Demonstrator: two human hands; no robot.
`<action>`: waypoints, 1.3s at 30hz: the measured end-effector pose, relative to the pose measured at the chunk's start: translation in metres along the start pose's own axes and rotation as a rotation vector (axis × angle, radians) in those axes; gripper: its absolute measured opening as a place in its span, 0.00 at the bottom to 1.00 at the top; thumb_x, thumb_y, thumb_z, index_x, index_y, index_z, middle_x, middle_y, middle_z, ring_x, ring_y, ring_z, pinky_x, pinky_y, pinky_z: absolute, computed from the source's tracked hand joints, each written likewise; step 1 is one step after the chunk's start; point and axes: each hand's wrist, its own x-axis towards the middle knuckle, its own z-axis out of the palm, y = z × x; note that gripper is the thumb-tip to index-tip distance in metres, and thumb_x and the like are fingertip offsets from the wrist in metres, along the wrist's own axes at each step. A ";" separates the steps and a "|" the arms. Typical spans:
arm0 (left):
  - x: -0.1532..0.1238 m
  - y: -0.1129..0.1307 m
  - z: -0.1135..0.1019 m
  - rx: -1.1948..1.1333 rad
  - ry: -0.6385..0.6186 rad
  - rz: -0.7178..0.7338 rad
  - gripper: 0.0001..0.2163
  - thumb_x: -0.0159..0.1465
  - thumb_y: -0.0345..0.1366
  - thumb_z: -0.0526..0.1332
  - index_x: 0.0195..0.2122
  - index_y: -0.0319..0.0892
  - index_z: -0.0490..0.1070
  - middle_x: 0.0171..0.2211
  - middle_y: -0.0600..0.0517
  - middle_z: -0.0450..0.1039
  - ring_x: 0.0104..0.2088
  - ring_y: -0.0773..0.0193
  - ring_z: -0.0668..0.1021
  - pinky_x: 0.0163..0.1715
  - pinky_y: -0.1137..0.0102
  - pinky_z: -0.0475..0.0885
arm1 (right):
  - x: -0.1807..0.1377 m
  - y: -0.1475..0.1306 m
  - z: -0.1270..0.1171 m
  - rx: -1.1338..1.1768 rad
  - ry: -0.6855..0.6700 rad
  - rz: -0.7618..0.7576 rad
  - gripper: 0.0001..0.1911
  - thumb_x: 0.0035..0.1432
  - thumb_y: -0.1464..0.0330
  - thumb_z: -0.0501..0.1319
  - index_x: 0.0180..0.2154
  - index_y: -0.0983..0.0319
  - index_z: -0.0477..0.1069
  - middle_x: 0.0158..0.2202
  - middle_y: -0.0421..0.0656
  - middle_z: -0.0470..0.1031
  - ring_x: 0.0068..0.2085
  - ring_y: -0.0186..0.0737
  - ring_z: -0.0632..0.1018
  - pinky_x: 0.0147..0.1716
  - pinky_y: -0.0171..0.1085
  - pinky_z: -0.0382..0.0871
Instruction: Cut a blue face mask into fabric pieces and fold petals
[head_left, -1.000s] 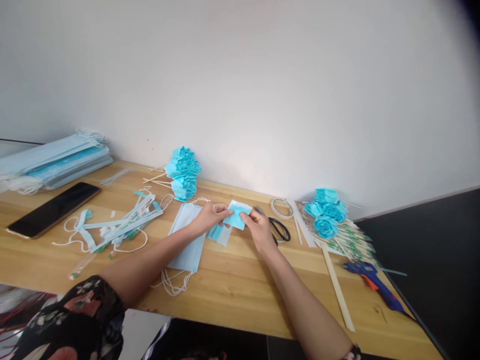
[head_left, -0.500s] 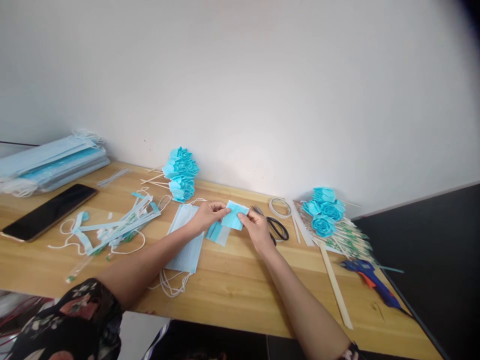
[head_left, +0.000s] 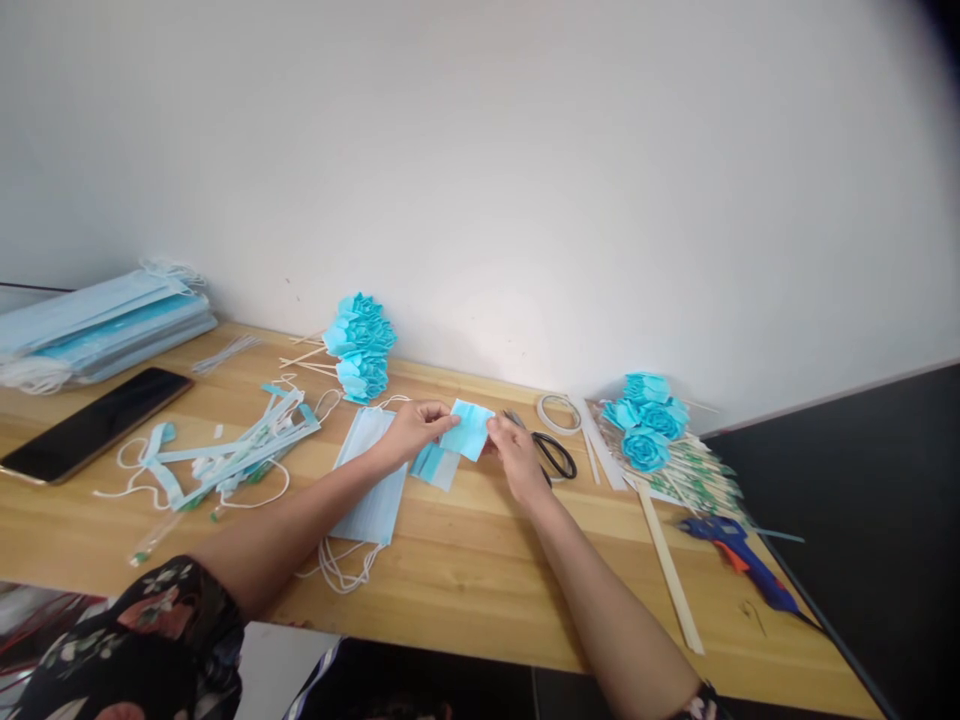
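Note:
A small square of light blue fabric point(head_left: 469, 430) is stretched between my two hands above the table. My left hand point(head_left: 416, 432) pinches its left edge between thumb and finger. At the opposite edge, my right hand point(head_left: 516, 452) grips it the same way. Just below lies another blue and white fabric piece point(head_left: 439, 468), partly covered by the held square. A whole face mask point(head_left: 367, 505) with white ear loops rests under my left forearm. Black-handled scissors point(head_left: 555, 455) lie beside my right hand, their blades partly hidden behind it.
Blue fabric roses point(head_left: 362, 350) on sticks lie at the back, with more roses point(head_left: 646, 425) at right. A blue glue gun point(head_left: 742, 560), a wooden strip point(head_left: 671, 570) and a tape roll point(head_left: 559, 413) are rightward. Leftward are mask scraps point(head_left: 225, 455), a phone point(head_left: 97, 425) and stacked masks point(head_left: 112, 325).
My right fingers have shifted to the right edge of the fabric square, so more of its face shows. My left hand keeps its hold, nearly unmoved.

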 end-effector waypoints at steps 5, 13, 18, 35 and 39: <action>-0.003 0.006 -0.002 0.021 -0.003 0.009 0.17 0.55 0.49 0.63 0.22 0.38 0.70 0.18 0.55 0.66 0.20 0.71 0.66 0.22 0.74 0.61 | 0.002 0.001 -0.004 -0.148 0.062 -0.070 0.14 0.51 0.57 0.65 0.24 0.60 0.68 0.22 0.37 0.69 0.26 0.37 0.71 0.28 0.36 0.67; -0.001 0.011 -0.013 0.634 -0.072 0.178 0.15 0.59 0.44 0.60 0.19 0.41 0.72 0.19 0.52 0.69 0.22 0.66 0.68 0.25 0.71 0.56 | 0.013 -0.004 -0.027 -0.039 0.200 -0.099 0.14 0.52 0.57 0.64 0.26 0.60 0.69 0.22 0.37 0.68 0.24 0.34 0.68 0.25 0.34 0.64; -0.006 0.011 -0.012 1.009 -0.109 0.224 0.15 0.55 0.45 0.64 0.19 0.41 0.69 0.24 0.45 0.72 0.29 0.56 0.73 0.30 0.68 0.59 | 0.015 -0.007 -0.034 0.006 0.185 -0.095 0.14 0.53 0.58 0.64 0.25 0.60 0.68 0.21 0.35 0.65 0.23 0.33 0.67 0.25 0.33 0.62; 0.005 0.015 -0.022 0.167 0.240 0.102 0.12 0.56 0.44 0.61 0.25 0.41 0.66 0.20 0.56 0.65 0.22 0.68 0.67 0.25 0.73 0.60 | 0.006 -0.007 -0.028 -0.258 -0.113 -0.020 0.17 0.55 0.58 0.58 0.20 0.60 0.62 0.18 0.34 0.59 0.22 0.32 0.62 0.23 0.33 0.55; 0.003 0.013 -0.017 0.189 0.229 0.103 0.12 0.56 0.45 0.61 0.26 0.40 0.68 0.21 0.56 0.65 0.22 0.68 0.67 0.24 0.73 0.60 | 0.001 -0.012 -0.020 -0.664 -0.178 -0.211 0.14 0.58 0.60 0.58 0.24 0.60 0.71 0.23 0.38 0.71 0.26 0.37 0.70 0.30 0.36 0.61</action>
